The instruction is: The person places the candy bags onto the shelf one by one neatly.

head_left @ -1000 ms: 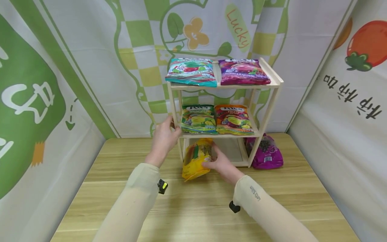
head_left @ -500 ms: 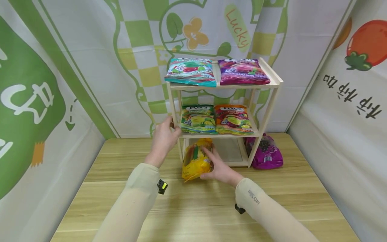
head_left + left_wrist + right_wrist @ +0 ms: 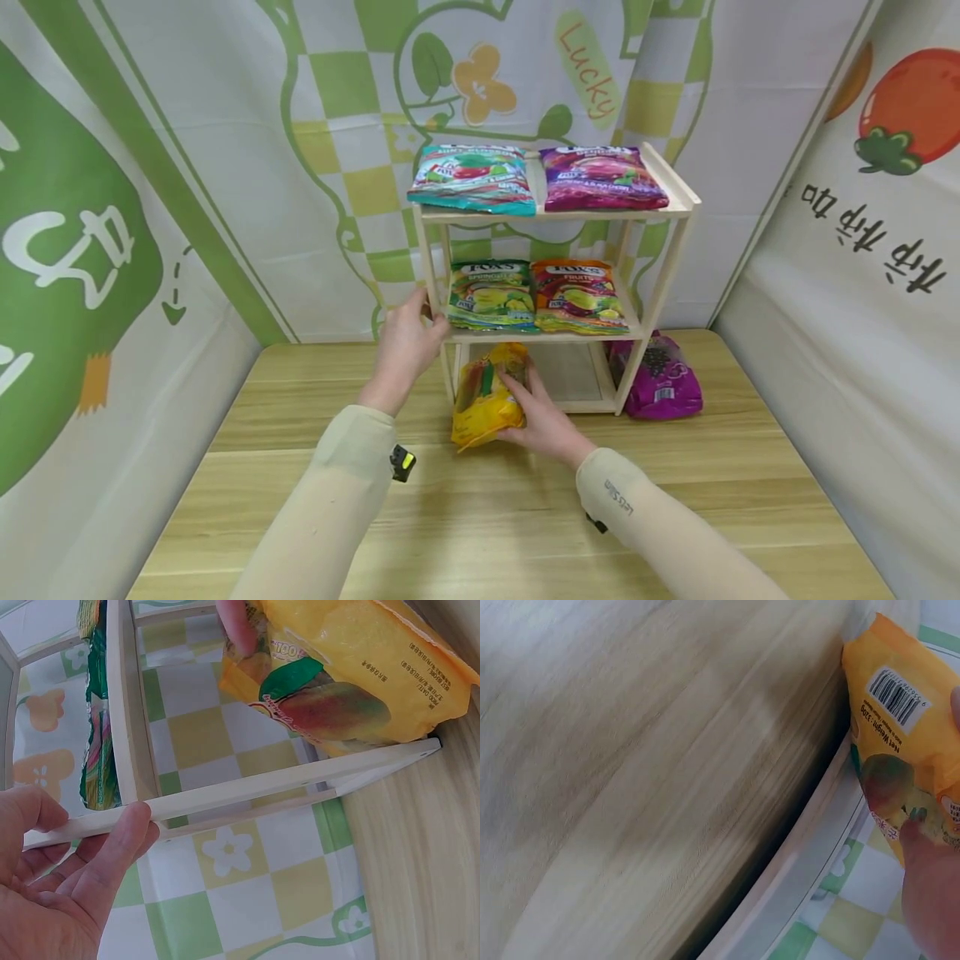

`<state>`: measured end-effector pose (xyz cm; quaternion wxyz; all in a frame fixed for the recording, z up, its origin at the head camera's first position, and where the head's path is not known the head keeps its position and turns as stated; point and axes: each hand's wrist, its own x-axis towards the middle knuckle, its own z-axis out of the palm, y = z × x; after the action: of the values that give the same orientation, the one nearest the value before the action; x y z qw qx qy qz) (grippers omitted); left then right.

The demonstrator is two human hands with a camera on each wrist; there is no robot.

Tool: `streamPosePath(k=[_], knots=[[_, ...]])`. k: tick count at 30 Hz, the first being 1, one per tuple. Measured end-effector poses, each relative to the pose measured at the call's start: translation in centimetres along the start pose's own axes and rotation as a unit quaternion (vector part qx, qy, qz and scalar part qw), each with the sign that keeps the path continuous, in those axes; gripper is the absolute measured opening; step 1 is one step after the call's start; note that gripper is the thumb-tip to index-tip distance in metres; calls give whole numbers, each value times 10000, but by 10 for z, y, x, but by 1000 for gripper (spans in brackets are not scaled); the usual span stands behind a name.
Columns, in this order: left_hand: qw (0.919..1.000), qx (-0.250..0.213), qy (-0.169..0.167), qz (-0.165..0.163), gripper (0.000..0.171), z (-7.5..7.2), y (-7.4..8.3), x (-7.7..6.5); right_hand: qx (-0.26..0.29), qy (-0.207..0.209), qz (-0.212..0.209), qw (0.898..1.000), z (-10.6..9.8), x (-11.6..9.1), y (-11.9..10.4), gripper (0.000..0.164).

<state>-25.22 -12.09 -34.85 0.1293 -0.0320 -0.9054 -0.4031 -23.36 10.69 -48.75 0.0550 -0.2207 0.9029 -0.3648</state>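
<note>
My left hand (image 3: 407, 346) grips the front left post (image 3: 247, 787) of a small wooden shelf rack, thumb on one side and fingers on the other in the left wrist view. My right hand (image 3: 544, 419) holds a yellow bag (image 3: 480, 408) with a mango picture by its right side, fingers over its front and thumb low. The bag leans at the left of the bottom shelf (image 3: 573, 371), its lower end sticking out past the front edge. In the right wrist view, the bag's barcode side (image 3: 897, 697) faces the camera, and part of the hand is cut off.
A green candy bag (image 3: 492, 296) and an orange one (image 3: 580, 297) stand on the middle shelf. Teal (image 3: 475, 179) and purple (image 3: 602, 179) bags lie on top. A magenta bag (image 3: 667, 392) rests on the wooden table (image 3: 480, 533), right of the rack.
My right hand has shifted its fingers from the bag's upper right edge down onto its front. The bag has hardly moved, and my left hand stays on the post.
</note>
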Motion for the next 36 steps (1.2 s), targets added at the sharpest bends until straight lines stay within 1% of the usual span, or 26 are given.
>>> streamPosePath(k=[2,5,8,12,15,21,25,28,36], knots=[[10000,20,5,-2,21,0,0,0,-292,55,29,9996,0,-1,0,90],[10000,57,25,15,20,0,-1,0,-843,151,20,9963,0,-2,1,88],[9999,97,45,39,19,0,-1,0,-1358,278,-214,9901,0,-4,2,83],[9998,147,72,61,19,0,-1,0,-1745,442,-657,9815,0,-6,3,77],[9998,179,99,81,18,0,0,0,-1918,500,-803,9769,0,-8,4,75],[9995,242,161,142,17,1,-2,0,-2219,617,-859,9693,1,-9,8,74],[9994,245,152,164,17,1,-2,0,-2352,733,-941,9646,2,-9,11,74],[9995,242,133,165,18,1,-2,0,-2415,858,-1083,9605,2,-10,13,73],[9992,307,160,191,18,1,-1,0,-2510,948,-1183,9560,2,-11,16,73]])
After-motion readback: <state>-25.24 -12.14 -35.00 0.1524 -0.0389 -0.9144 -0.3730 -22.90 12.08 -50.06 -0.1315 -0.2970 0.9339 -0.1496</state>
